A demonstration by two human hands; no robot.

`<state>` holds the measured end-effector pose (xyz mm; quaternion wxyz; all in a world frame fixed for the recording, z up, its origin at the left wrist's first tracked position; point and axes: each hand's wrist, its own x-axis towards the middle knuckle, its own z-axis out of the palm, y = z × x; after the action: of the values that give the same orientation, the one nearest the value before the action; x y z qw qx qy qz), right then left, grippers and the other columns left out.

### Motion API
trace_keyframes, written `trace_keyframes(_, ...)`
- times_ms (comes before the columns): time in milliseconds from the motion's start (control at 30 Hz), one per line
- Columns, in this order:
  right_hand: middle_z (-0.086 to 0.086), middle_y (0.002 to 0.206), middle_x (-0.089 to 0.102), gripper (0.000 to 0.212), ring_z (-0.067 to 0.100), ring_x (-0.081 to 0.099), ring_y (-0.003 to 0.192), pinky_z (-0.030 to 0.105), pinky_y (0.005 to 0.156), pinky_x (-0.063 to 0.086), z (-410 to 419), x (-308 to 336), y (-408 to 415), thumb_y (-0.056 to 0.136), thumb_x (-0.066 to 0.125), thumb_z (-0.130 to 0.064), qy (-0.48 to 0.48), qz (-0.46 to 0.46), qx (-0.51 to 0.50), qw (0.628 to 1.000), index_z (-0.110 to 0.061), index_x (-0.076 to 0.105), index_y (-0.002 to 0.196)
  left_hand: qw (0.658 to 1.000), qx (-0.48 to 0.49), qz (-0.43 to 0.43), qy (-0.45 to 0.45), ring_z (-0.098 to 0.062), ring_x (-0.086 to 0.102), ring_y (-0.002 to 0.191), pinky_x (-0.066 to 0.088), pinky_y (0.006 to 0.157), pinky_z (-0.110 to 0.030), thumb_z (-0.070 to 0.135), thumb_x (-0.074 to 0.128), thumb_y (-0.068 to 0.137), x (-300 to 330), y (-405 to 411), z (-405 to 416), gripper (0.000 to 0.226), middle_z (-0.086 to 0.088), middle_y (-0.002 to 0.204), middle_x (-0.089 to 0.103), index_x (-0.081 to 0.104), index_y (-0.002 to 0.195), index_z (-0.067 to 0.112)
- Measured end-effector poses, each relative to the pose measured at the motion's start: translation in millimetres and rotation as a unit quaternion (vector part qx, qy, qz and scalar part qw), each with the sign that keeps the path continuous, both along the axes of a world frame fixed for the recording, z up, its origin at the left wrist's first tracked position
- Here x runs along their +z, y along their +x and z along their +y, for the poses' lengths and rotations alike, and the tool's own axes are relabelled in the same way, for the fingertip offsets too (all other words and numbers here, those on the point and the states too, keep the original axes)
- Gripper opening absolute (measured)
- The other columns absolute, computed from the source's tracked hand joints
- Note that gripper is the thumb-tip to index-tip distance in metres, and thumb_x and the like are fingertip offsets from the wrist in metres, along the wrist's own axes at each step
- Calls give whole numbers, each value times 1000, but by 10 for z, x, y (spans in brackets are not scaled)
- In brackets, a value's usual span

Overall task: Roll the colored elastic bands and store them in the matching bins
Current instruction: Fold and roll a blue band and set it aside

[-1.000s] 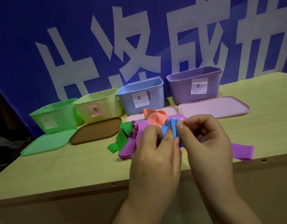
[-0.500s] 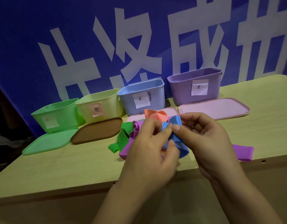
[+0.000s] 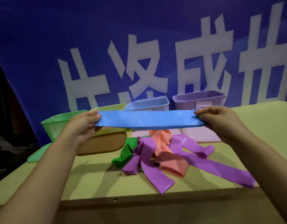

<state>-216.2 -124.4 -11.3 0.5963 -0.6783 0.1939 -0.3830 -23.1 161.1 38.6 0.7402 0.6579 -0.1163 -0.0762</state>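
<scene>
Head view: blue band (image 3: pixel 147 119) is held flat above the bench (image 3: pixel 94 180). Its ends are pinched by left hand (image 3: pixel 82 125) and right hand (image 3: pixel 220 122), fingers clamped on it.

Both arms are extended forward and spread apart. One end of a flat blue elastic band (image 3: pixel 148 119) is pinched by the left hand (image 3: pixel 82 122), the other by the right hand (image 3: pixel 220 121).

Dim, bluish light. The pale wooden tabletop (image 3: pixel 91 178) carries soft shadows. Wide-angle distortion bends the edges, and the far left corner falls into darkness.
</scene>
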Motion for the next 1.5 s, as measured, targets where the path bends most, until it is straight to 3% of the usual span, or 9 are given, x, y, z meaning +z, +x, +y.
trace_keyframes(100, 16, 104, 65, 23, 27, 61, 98, 32, 84, 51, -95, -24, 210, 88, 56, 5, -4, 44, -8, 999, -12, 67, 77, 996, -15, 88, 18, -15, 56, 77, 53, 66, -25, -4, 48, 93, -109, 259, -47, 36, -8, 79, 64, 49, 129, -5)
trace_keyframes(267, 16, 106, 63, 19, 29, 59, 102, 39, 93, 51, -197, -50, 578, 86, 58, 4, 15, 96, -29, 995, -8, 68, 76, 995, 0, 81, 61, -13, 53, 76, 45, 69, -25, -8, 42, 94, -271, 511, -170, 38, -9, 113, 53, 51, 129, 3)
trace_keyframes(400, 12, 97, 63, 15, 27, 60, 97, 36, 89, 53, -333, 73, 924, 86, 61, 0, -3, 130, -54, 990, -8, 70, 77, 997, 42, 23, 59, -17, 56, 77, 49, 55, -26, -13, 48, 89, -306, 741, -355, 28, -12, 114, 57, 56, 84, 13)
trace_keyframes(533, 13, 100, 62, 14, 26, 60, 97, 36, 89, 53, -579, 152, 1321, 82, 68, -8, -23, 154, -84, 984, -3, 71, 95, 992, 51, -34, 109, -13, 50, 71, 49, 56, -21, -9, 50, 91, -334, 1063, -611, 28, -12, 105, 56, 63, 112, 1)
trace_keyframes(733, 15, 101, 66, 21, 25, 61, 91, 34, 83, 54, -919, -234, 1799, 80, 70, -12, -33, 252, -95, 962, -2, 70, 98, 985, 65, -47, 154, -25, 54, 81, 52, 48, -19, -8, 62, 84, -789, 1740, -967, 29, -17, 101, 59, 66, 111, 2)
trace_keyframes(933, 13, 102, 70, 17, 28, 62, 95, 36, 88, 51, -1048, -604, 1953, 79, 72, -11, -124, 318, -105, 934, -7, 75, 96, 963, 106, -60, 239, -28, 57, 83, 52, 77, -38, 0, 72, 78, -1325, 1948, -1170, 25, -19, 97, 60, 56, 92, 13)
trace_keyframes(1167, 13, 107, 68, 18, 27, 61, 95, 36, 90, 51, -1046, -508, 2080, 83, 68, -9, -106, 247, -137, 953, -4, 73, 99, 954, 187, -151, 180, -22, 48, 80, 40, 72, -30, 9, 65, 86, -1237, 1936, -1280, 19, -7, 90, 52, 46, 91, 10)
trace_keyframes(1333, 13, 110, 60, 19, 28, 56, 100, 24, 92, 40, -937, -536, 1939, 83, 64, 2, -307, 142, -163, 927, -1, 72, 101, 946, 190, -220, 143, -19, 48, 76, 41, 71, -31, 13, 64, 88, -1196, 1861, -1163, 18, -1, 79, 50, 47, 86, 10)
trace_keyframes(1500, 15, 109, 58, 18, 32, 56, 99, 33, 96, 44, -1030, -654, 1945, 79, 65, 8, -308, 159, -184, 920, 2, 73, 94, 956, 150, -199, 152, -18, 46, 69, 40, 64, -29, 8, 66, 86, -1299, 1827, -1311, 31, 1, 71, 48, 42, 69, 18)
